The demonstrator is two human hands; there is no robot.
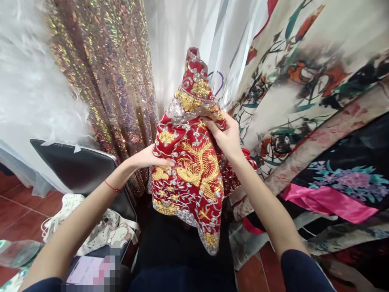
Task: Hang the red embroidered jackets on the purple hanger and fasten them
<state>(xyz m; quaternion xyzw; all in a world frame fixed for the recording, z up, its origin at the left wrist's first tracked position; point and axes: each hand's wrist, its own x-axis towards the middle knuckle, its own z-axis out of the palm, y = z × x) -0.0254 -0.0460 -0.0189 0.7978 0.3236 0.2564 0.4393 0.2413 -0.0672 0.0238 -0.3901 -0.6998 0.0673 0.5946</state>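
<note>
Gripping the red embroidered garment between both hands, left hand and right hand

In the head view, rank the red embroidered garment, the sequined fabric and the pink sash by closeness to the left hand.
1. Red embroidered garment: gripped by left hand.
2. Sequined fabric: hanging just behind, to its left.
3. Pink sash: far right.

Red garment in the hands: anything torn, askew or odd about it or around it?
No tear shows. The red garment hangs bunched and folded between the left hand and right hand, so it drapes crooked. Behind its collar a hanger hook pokes out off to one side. Nothing else stands out.
</note>
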